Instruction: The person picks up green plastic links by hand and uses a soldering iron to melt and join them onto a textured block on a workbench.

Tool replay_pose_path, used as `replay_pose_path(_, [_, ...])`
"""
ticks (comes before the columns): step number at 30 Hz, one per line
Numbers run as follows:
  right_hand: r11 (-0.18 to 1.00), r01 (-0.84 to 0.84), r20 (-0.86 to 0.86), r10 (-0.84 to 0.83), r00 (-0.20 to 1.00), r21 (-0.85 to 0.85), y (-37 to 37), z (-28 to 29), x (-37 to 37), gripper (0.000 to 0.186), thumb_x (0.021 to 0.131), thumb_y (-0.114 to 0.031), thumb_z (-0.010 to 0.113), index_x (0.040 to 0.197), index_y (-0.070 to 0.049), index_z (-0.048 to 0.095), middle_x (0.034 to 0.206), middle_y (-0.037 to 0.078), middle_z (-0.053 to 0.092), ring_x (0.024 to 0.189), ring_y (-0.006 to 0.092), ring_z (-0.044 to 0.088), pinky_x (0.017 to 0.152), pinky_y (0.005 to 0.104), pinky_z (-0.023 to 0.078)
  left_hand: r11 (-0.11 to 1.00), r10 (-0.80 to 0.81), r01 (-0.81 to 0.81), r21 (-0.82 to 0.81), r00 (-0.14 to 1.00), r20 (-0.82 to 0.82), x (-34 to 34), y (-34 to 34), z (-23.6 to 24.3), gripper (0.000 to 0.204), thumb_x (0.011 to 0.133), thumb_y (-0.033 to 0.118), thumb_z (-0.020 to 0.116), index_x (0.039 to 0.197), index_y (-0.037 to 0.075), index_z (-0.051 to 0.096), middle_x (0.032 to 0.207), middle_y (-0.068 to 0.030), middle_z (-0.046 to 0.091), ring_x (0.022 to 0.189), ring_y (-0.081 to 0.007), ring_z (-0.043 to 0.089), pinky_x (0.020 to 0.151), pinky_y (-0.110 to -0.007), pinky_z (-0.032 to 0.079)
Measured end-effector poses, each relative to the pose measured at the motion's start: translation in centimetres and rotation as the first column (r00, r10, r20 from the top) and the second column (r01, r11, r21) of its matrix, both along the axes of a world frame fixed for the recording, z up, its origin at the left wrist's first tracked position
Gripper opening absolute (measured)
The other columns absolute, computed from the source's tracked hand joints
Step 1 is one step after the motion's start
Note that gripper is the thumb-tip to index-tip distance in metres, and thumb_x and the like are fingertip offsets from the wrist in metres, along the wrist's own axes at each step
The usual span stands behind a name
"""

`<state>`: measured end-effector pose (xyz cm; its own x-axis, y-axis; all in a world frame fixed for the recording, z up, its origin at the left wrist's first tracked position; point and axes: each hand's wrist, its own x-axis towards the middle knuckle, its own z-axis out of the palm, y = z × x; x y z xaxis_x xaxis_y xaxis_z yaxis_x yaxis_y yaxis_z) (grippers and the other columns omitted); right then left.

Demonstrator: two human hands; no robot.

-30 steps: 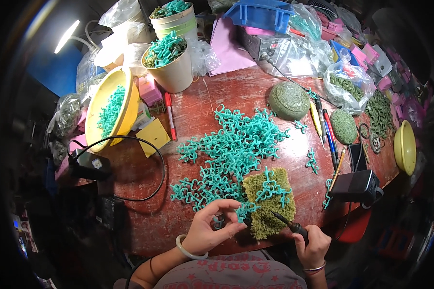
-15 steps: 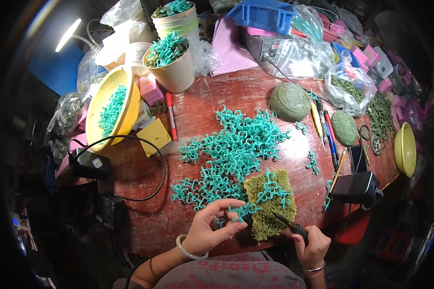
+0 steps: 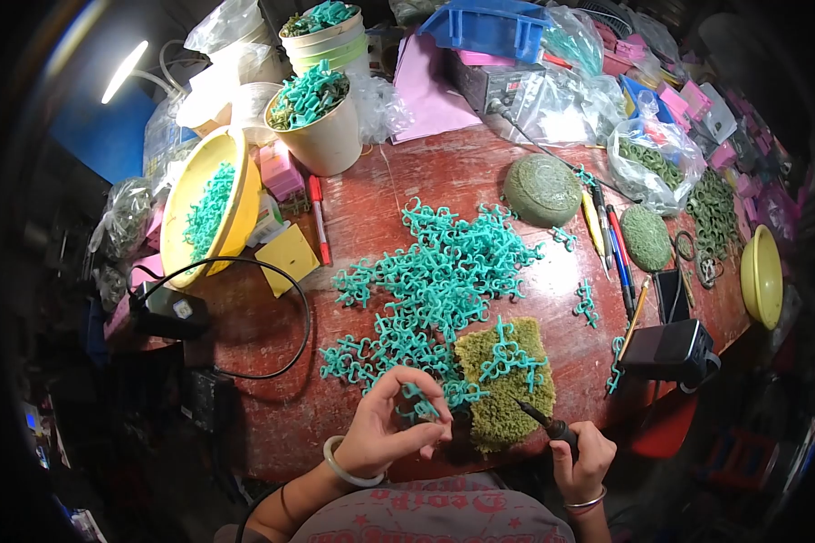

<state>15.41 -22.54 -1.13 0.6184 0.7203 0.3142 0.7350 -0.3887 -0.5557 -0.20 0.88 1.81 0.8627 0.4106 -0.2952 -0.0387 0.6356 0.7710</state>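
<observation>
Teal wax pieces worked over a green pad at a red-brown bench.

From above, the left hand [image 3: 391, 430] pinched a small teal piece [image 3: 420, 404] between thumb and fingertips, just left of the green pad [image 3: 503, 380]. The right hand [image 3: 581, 460] was clenched around a dark pen-shaped tool [image 3: 536, 415], whose tip rested on the pad's lower right edge. More teal pieces lay on the pad, and a big heap of teal pieces [image 3: 444, 281] spread just above and left of it. Well above and to the left of the pad stood a yellow bowl [image 3: 210, 213] and a cream bucket [image 3: 321, 127], both holding teal pieces. Right of the pad sat a black box [image 3: 668, 351].
</observation>
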Motion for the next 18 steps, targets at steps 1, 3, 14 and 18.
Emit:
replay_pose_path(1, [1.000,0.004,-0.017,-0.003,1.000,0.017,0.2,-0.1,-0.1,0.041,0.089,-0.038,0.069,0.078,-0.001,0.056,0.061,0.011,0.047,0.048,0.0292,0.051,0.044,0.0366,0.038,0.999,0.031,-0.029,-0.028,0.998,0.051,0.1,0.1,-0.3,0.022,0.086,-0.003,0.069,0.103,0.001,0.056,0.090,-0.0090,0.061,0.073,-0.0111,0.060,0.054,-0.021,0.048])
replay_pose_path(3, [0.999,0.005,-0.035,-0.004,0.999,0.039,0.4,-0.1,-0.2,0.041,0.089,-0.037,0.069,0.078,-0.001,0.056,0.061,0.011,0.047,0.048,0.0289,0.051,0.044,0.0364,0.038,0.997,0.064,-0.059,-0.052,0.993,0.102,0.5,0.3,0.2,0.019,0.085,-0.002,0.069,0.097,0.002,0.055,0.088,-0.0093,0.061,0.073,-0.0120,0.061,0.053,-0.020,0.048])
replay_pose_path(14, [0.996,0.052,-0.077,-0.046,0.996,0.074,0.2,-0.2,-0.3,0.040,0.088,-0.037,0.071,0.078,-0.001,0.057,0.059,0.011,0.048,0.047,0.0291,0.050,0.045,0.0357,0.038,0.269,0.070,0.114,0.956,0.988,-0.137,3.7,-0.1,1.4,0.011,0.080,0.002,0.074,0.089,0.003,0.067,0.073,-0.0032,0.061,0.062,-0.0108,0.059,0.055,-0.024,0.046])
replay_pose_path(18, [0.995,0.045,-0.083,-0.038,0.996,0.085,0.2,-0.3,-0.3,0.040,0.088,-0.038,0.071,0.077,-0.001,0.057,0.059,0.010,0.047,0.047,0.0284,0.050,0.045,0.0355,0.038,0.465,0.196,-0.017,0.885,0.977,-0.084,2.4,0.9,1.9,0.008,0.081,-0.004,0.069,0.086,0.001,0.064,0.076,-0.0007,0.062,0.064,-0.0057,0.057,0.057,-0.022,0.046])
